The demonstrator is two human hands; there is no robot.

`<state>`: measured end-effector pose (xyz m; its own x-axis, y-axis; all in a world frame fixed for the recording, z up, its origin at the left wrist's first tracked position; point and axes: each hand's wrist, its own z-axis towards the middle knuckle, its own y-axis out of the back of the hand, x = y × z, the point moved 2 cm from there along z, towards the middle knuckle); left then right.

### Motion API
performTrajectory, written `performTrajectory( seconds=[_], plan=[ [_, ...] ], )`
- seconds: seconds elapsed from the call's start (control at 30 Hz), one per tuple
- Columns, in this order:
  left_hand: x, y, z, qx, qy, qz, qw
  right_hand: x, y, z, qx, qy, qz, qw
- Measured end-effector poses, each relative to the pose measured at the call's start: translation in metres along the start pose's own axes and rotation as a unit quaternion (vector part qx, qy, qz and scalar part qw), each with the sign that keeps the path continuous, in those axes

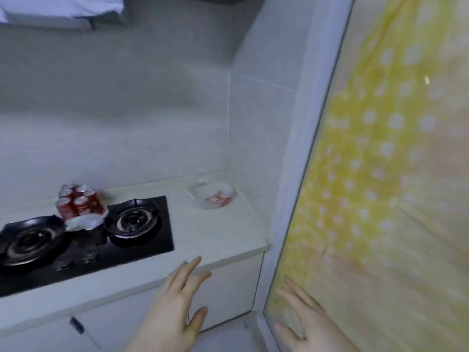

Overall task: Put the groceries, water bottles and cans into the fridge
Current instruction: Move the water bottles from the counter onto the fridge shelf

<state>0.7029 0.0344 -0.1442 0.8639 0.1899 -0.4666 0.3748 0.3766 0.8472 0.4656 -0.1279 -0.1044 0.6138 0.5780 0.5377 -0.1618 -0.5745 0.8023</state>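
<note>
Cluster of red-and-white drink cans with silver tops (76, 203): about six, upright, packed touching one another, standing on crumpled white plastic wrap (85, 222) at the back of the table, between the two burners. Blurred; labels unreadable.

Translucent white plastic bag with red print (212, 196): slumped, loosely bunched, lying in the far right corner of the table against the tiled wall. Contents cannot be made out.

No legible text anywhere (print on the red cans (77, 204) too blurred).
</note>
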Motion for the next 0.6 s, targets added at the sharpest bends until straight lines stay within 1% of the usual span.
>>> performTrajectory(
  seconds=[0.17,0.27,0.43,0.5,0.6],
  plan=[
    [0.085,0.047,-0.03,-0.042,0.097,0.044,0.993,0.074,-0.037,0.082,0.031,0.089,-0.054,0.994],
    [0.124,0.072,-0.051,-0.073,0.14,0.049,0.986,0.122,-0.057,0.118,0.069,0.136,-0.05,0.987],
    [0.168,0.104,-0.089,-0.132,0.206,0.062,0.968,0.189,-0.085,0.159,0.116,0.215,-0.067,0.967],
    [0.18,0.115,-0.105,-0.15,0.244,0.065,0.956,0.213,-0.096,0.173,0.13,0.239,-0.078,0.959],
    [0.194,0.132,-0.131,-0.152,0.309,0.066,0.936,0.25,-0.116,0.193,0.158,0.273,-0.091,0.945]
  ],
)
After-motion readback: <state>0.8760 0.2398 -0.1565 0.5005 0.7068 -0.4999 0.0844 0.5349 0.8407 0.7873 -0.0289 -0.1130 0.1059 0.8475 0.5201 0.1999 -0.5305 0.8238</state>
